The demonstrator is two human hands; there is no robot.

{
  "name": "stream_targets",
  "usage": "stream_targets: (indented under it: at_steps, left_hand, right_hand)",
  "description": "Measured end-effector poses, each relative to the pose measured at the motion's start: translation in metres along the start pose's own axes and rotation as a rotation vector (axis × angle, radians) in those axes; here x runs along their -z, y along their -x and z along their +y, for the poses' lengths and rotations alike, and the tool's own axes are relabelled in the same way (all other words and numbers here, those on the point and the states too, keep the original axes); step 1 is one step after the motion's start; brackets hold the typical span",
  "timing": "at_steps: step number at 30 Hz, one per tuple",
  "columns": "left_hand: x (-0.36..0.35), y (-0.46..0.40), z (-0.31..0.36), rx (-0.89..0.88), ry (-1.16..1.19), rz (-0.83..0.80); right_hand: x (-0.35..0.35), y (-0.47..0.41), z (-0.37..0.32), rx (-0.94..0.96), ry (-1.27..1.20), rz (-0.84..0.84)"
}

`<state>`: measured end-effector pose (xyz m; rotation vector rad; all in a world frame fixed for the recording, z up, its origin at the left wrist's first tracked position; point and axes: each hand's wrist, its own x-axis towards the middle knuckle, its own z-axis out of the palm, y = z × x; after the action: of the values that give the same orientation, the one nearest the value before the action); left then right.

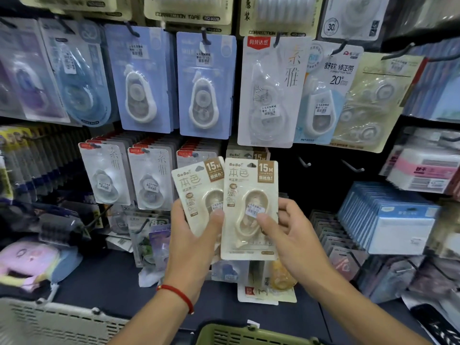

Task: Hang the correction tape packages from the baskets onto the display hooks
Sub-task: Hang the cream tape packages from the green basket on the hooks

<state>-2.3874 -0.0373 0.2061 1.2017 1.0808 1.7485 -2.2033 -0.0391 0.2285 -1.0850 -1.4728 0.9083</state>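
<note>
Display wall of hanging blister-carded correction tapes (205,85); before it, the right hand (291,235) pinched the larger-seeming cream "15M" correction tape card (249,210), the left hand (193,235) gripped an overlapped matching cream card (196,192); green plastic basket (249,334) below.

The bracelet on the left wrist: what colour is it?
Red, a thin cord bracelet around the left wrist, plain in the head view.
</note>
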Motion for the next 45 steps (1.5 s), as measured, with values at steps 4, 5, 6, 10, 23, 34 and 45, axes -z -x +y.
stream_targets:
  at_steps: [4, 5, 6, 10, 23, 34, 45]
  left_hand:
    - [0.008, -0.004, 0.004, -0.023, -0.058, 0.147]
    - [0.009, -0.004, 0.006, -0.019, -0.059, 0.160]
    - [0.011, -0.004, 0.008, -0.022, -0.069, 0.167]
    - [0.016, -0.001, 0.014, -0.075, -0.097, 0.179]
    - [0.005, 0.000, 0.013, -0.123, -0.062, 0.079]
    - [-0.010, 0.003, 0.004, 0.003, -0.078, -0.199]
    - [-0.015, -0.001, -0.011, -0.027, -0.110, -0.166]
  right_hand:
    - [0.001, -0.008, -0.004, 0.044, 0.018, 0.034]
    - [0.001, -0.010, -0.004, 0.037, 0.014, 0.045]
    - [0.001, -0.012, -0.004, 0.027, 0.011, 0.052]
    - [-0.002, -0.017, -0.007, 0.012, -0.015, 0.061]
    - [0.006, -0.021, 0.000, 0.060, 0.461, 0.042]
    - [0.006, -0.012, -0.004, -0.059, 0.092, -0.120]
    - [0.012, -0.017, -0.006, -0.069, -0.049, -0.025]
